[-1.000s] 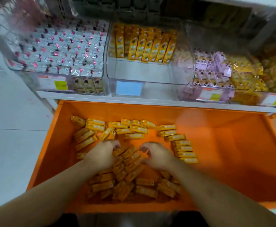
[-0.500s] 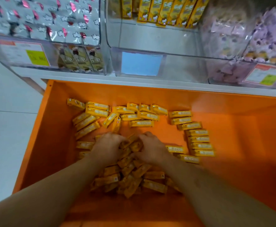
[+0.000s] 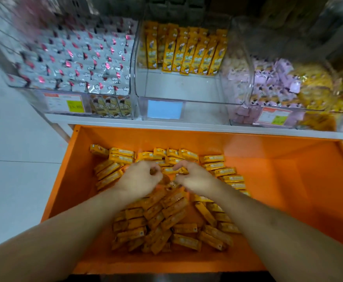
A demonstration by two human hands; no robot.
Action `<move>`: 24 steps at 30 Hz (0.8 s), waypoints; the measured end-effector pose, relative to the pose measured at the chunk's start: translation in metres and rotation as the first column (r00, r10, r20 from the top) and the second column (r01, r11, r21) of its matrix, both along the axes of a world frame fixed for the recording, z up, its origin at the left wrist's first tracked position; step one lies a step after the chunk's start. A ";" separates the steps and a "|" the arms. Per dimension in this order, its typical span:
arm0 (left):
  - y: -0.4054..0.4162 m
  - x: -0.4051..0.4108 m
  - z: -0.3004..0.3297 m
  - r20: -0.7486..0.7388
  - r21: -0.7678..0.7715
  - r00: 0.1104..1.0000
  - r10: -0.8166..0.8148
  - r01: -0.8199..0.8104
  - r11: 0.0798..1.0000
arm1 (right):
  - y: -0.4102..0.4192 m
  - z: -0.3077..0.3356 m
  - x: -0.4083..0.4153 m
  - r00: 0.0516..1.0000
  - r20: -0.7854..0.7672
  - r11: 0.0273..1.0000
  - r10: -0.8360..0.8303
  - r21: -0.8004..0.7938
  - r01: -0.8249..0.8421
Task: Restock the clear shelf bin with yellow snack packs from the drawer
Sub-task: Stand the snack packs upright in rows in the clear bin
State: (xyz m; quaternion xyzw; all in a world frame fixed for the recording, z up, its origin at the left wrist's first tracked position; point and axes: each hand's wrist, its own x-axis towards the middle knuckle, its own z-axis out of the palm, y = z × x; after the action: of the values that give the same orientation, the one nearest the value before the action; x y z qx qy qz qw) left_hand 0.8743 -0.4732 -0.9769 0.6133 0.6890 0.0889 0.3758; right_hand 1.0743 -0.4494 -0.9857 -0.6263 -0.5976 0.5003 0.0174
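Down inside the orange drawer (image 3: 81,200), both hands work among the yellow snack packs (image 3: 166,220), which lie heaped across the drawer floor from the back wall toward the front; a looser row of packs runs along the back and curves down the right side. The left hand (image 3: 140,180) sits over the middle of the pile with its fingers curled inward, its grip closed around what looks like 1 pack, though blur hides most of what it holds; the right hand (image 3: 195,179) lies just beside it, fingers likewise curled and pinching a pack at the top of the heap. The 2 hands are close together, almost touching at the fingertips.

Above the drawer, on a white shelf (image 3: 187,127), stands the clear shelf bin (image 3: 178,92); a single row of yellow packs stands upright against its back, the front part of its floor is bare, and a blue label (image 3: 164,109) sits on its front wall. To its left is a bin of silver and pink packets (image 3: 75,62); to its right, a bin of purple packets (image 3: 276,84).
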 end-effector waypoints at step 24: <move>-0.021 -0.017 0.186 0.736 -0.083 0.648 0.195 -0.200 0.976 | -0.031 0.201 0.001 0.851 -0.522 0.942 -0.061 0.251 0.222</move>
State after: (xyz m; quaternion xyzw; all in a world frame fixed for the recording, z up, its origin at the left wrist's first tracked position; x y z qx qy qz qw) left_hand 0.8574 -0.4946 -0.7907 0.4468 0.5396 0.3724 0.6087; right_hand 1.0750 -0.4799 -0.7843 -0.5055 -0.5928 0.5469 0.3066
